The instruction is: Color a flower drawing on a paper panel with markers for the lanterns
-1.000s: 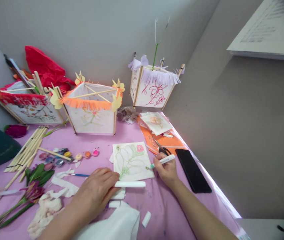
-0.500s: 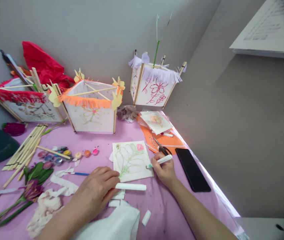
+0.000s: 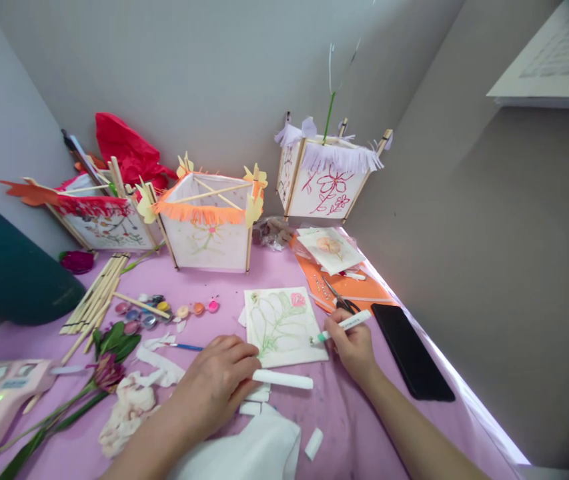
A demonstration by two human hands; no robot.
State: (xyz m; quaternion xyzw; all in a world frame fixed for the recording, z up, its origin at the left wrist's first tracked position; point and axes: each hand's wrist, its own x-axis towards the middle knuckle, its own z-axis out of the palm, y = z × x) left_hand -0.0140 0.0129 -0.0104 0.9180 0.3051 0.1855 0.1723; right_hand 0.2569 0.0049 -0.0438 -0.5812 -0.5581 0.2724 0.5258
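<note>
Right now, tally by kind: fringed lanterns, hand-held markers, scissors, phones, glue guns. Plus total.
Fringed lanterns: 3 (red-fringed lantern, orange-fringed lantern, lilac-fringed lantern)
Markers: 2 (white marker in left hand, green-tipped marker in right hand)
Scissors: 1
Phone: 1
Glue gun: 1
Total: 8

A lilac cloth [image 3: 349, 433] covers the desk. Towards its back stand a red-fringed lantern [image 3: 109, 233] and an orange-fringed lantern [image 3: 209, 247]. On the left are a teal bottle [image 3: 9, 267], a bundle of wooden sticks [image 3: 97, 293], small paint pots [image 3: 149, 322], a cut flower [image 3: 109, 373] and a pink glue gun [image 3: 19, 387]. Near the middle lies a white panel [image 3: 289, 333] drawn with green leaves and a pink flower; on its right, a black phone [image 3: 411, 353] and an orange sheet [image 3: 309, 270]. A white cloth [image 3: 249, 450] spreads at the near edge, beside a small white piece [image 3: 314, 444].
</note>
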